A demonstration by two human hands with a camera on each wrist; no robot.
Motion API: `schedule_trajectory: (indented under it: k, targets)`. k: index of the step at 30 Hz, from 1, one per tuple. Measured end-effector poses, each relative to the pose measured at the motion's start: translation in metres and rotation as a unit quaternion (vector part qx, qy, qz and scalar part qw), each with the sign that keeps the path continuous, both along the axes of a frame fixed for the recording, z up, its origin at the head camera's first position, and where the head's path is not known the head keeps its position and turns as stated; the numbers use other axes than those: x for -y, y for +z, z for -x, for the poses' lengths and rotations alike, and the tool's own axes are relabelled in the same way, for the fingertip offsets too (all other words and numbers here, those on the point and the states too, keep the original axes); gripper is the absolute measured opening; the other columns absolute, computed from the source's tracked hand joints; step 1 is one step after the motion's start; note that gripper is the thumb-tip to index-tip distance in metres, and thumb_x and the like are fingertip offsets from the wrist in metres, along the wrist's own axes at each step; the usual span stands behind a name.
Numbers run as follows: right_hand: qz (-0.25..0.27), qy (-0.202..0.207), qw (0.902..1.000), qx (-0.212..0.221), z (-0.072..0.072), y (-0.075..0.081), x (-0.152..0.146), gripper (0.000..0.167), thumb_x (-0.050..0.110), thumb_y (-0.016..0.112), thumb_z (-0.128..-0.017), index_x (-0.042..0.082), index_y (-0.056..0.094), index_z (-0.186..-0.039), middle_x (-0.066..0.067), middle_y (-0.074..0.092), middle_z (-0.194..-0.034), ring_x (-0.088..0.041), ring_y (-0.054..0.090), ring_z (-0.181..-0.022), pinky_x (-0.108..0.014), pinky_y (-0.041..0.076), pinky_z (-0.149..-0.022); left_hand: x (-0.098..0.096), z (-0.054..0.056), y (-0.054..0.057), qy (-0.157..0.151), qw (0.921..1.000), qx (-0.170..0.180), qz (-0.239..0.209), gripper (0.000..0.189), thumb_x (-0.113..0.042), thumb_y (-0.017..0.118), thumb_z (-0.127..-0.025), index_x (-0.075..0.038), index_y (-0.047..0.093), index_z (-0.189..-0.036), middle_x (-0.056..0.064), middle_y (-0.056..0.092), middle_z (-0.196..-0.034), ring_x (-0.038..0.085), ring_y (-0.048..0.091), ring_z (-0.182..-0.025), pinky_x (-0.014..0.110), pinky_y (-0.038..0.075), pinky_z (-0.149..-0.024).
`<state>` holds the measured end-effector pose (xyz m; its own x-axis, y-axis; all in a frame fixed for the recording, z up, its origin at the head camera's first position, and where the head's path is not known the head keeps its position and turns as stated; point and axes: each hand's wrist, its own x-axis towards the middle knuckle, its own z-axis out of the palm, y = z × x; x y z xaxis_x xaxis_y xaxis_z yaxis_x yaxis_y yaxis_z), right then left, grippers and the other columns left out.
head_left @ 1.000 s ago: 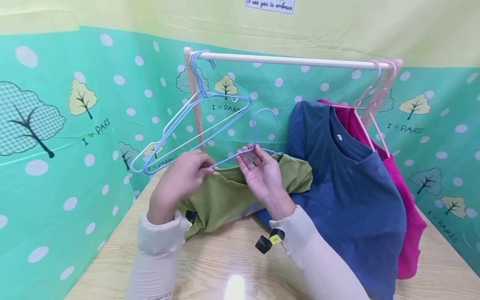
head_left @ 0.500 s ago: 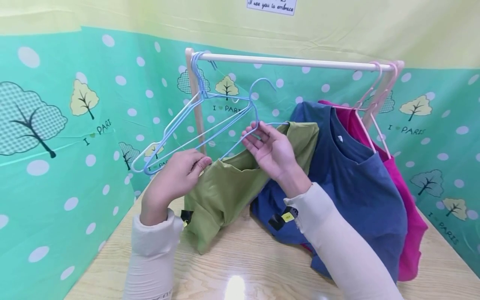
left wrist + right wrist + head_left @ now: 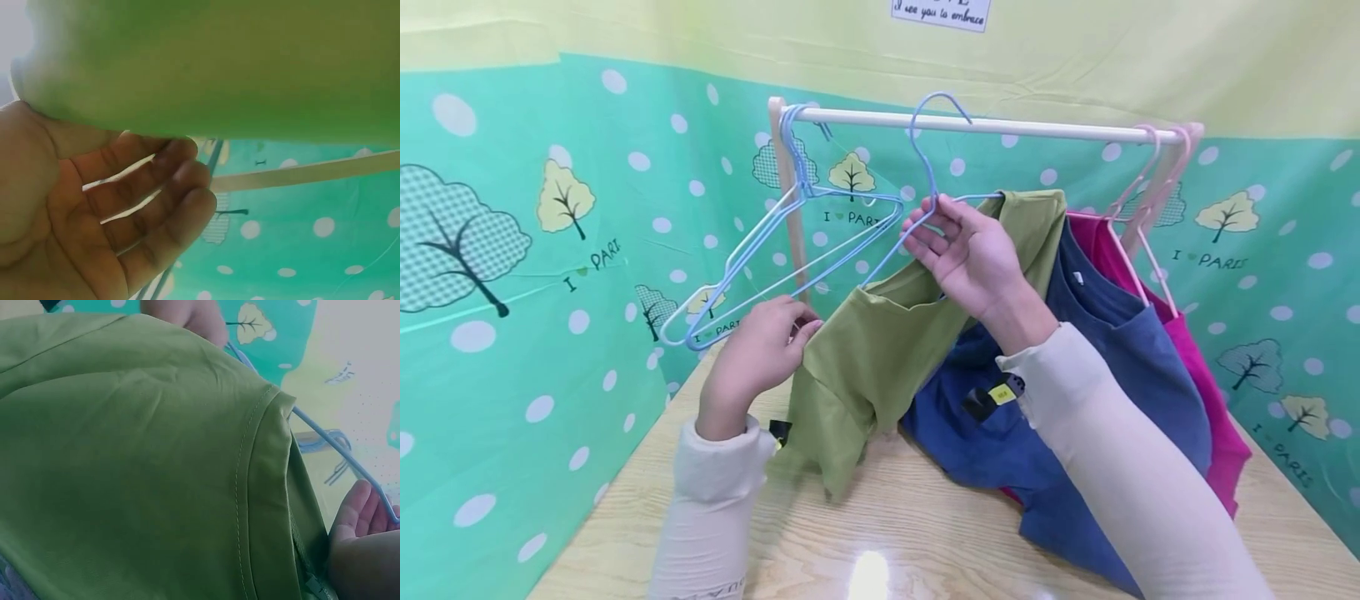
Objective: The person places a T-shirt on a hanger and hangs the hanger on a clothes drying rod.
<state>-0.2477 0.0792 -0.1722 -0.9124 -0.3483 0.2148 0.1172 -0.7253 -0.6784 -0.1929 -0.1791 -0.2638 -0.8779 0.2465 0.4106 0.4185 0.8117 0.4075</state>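
In the head view, my right hand (image 3: pixel 973 258) holds a blue wire hanger (image 3: pixel 887 257) just below its hook, fingers behind the wire. A green shirt (image 3: pixel 880 358) hangs on this hanger, tilted down to the left. The hook overlaps the white rail (image 3: pixel 1045 127) in view; whether it sits over the rail I cannot tell. My left hand (image 3: pixel 763 350) pinches the shirt's lower left edge between thumb and index finger. In the left wrist view, the other fingers (image 3: pixel 169 231) are loosely bent beneath green fabric. The right wrist view shows the sleeve seam close up.
Several blue and white hangers (image 3: pixel 752 258) hang at the rail's left end. To the right, a blue shirt (image 3: pixel 1097 367) and a magenta shirt (image 3: pixel 1213 417) hang on pink hangers (image 3: pixel 1150 212). The wooden table (image 3: pixel 820 550) lies below, with a patterned curtain (image 3: pixel 580 333) behind.
My right hand has lifted the blue hanger and green shirt up and to the right, from below the rail to its height. My left hand has stayed near the shirt's left side.
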Motion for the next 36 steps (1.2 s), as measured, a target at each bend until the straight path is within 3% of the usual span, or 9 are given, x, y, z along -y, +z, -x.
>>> schedule_trajectory:
  k: [6, 13, 20, 22, 26, 29, 36]
  targets:
    - [0.002, -0.004, 1.0000, 0.005, 0.000, 0.015, -0.006, 0.025, 0.013, 0.049, -0.109, -0.004, 0.064, -0.096, -0.014, 0.068, -0.087, -0.028, 0.067, -0.084, -0.038, 0.056, -0.089, 0.000, 0.012, -0.009, 0.018, 0.9995, 0.022, 0.011, 0.028, -0.018, 0.058, -0.105, 0.004, 0.068, -0.120, 0.018, 0.066, -0.115, 0.036, 0.063, -0.109, 0.050, 0.051, -0.093]
    - [-0.004, -0.008, 0.9999, 0.006, 0.000, 0.027, -0.013, 0.025, 0.014, 0.050, -0.108, -0.003, 0.064, -0.096, -0.013, 0.065, -0.087, -0.027, 0.065, -0.085, -0.038, 0.053, -0.093, 0.003, 0.026, -0.022, 0.039, 0.9975, 0.058, 0.012, 0.033, -0.018, 0.057, -0.106, 0.007, 0.064, -0.127, 0.025, 0.065, -0.122, 0.040, 0.062, -0.113, 0.053, 0.052, -0.093]
    - [-0.003, 0.002, 1.0000, 0.007, 0.001, 0.038, -0.023, 0.026, 0.013, 0.050, -0.109, -0.005, 0.063, -0.096, -0.014, 0.065, -0.086, -0.028, 0.063, -0.084, -0.038, 0.053, -0.091, 0.010, 0.044, -0.040, 0.089, 0.9851, 0.145, -0.022, 0.052, -0.031, 0.055, -0.106, 0.012, 0.055, -0.136, 0.027, 0.068, -0.117, 0.032, 0.065, -0.087, 0.045, 0.054, -0.074]
    - [-0.005, 0.004, 0.9999, 0.013, 0.001, 0.041, -0.027, 0.024, 0.012, 0.050, -0.108, -0.005, 0.063, -0.098, -0.014, 0.065, -0.086, -0.028, 0.063, -0.084, -0.039, 0.054, -0.091, 0.012, 0.050, -0.045, 0.099, 0.9824, 0.155, -0.030, 0.057, -0.034, 0.055, -0.106, 0.014, 0.051, -0.138, 0.029, 0.068, -0.116, 0.034, 0.066, -0.087, 0.045, 0.055, -0.074]
    - [-0.013, 0.001, 0.9994, 0.033, 0.002, 0.046, -0.035, 0.020, 0.011, 0.052, -0.107, -0.005, 0.062, -0.099, -0.015, 0.065, -0.085, -0.029, 0.063, -0.082, -0.039, 0.054, -0.089, 0.015, 0.061, -0.056, 0.114, 0.9805, 0.150, -0.054, 0.063, -0.036, 0.054, -0.107, 0.012, 0.042, -0.147, 0.032, 0.063, -0.126, 0.044, 0.065, -0.109, 0.054, 0.056, -0.086]
    - [-0.019, -0.008, 0.9986, 0.049, 0.002, 0.049, -0.039, 0.019, 0.010, 0.052, -0.107, -0.004, 0.061, -0.099, -0.015, 0.064, -0.084, -0.029, 0.062, -0.080, -0.038, 0.053, -0.085, 0.017, 0.070, -0.064, 0.109, 0.9796, 0.132, -0.105, 0.062, -0.034, 0.055, -0.107, 0.007, 0.039, -0.151, 0.031, 0.060, -0.131, 0.046, 0.062, -0.117, 0.057, 0.054, -0.091]
    - [-0.044, -0.038, 0.9960, 0.069, -0.002, 0.057, -0.051, 0.015, 0.009, 0.051, -0.107, -0.003, 0.059, -0.103, -0.013, 0.061, -0.083, -0.027, 0.058, -0.076, -0.036, 0.053, -0.077, 0.019, 0.095, -0.093, 0.050, 0.9704, 0.036, -0.234, 0.051, -0.020, 0.061, -0.104, 0.001, 0.044, -0.149, 0.025, 0.057, -0.132, 0.043, 0.060, -0.121, 0.048, 0.056, -0.095]
